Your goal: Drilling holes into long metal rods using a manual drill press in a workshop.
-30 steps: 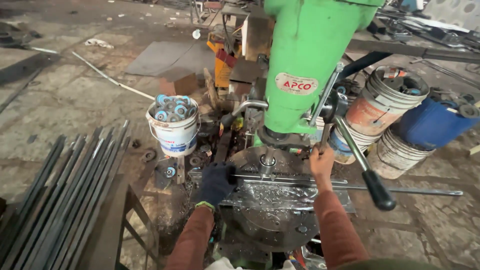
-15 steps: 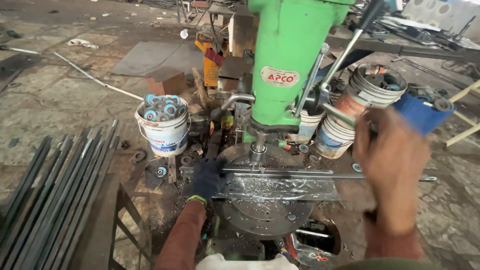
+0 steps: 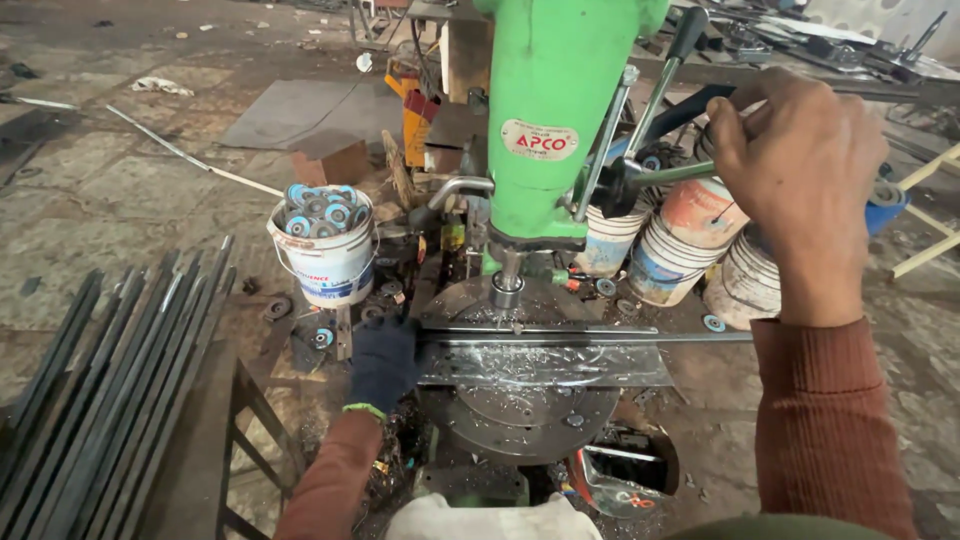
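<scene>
Gritty concrete workshop floor (image 3: 130,200) — left hand (image 3: 385,360) pins a metal strip (image 3: 560,345), right hand (image 3: 800,170) clenches the lever (image 3: 670,172).

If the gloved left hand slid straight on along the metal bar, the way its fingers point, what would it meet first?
The left hand points right along the metal bar. It would probably first reach the drill tip above the bar, though depth is unclear.

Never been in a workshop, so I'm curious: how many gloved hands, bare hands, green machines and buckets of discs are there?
Gloved hand: 1
Bare hand, gripping a lever: 1
Green machine: 1
Bucket of discs: 1
Total: 4
</scene>
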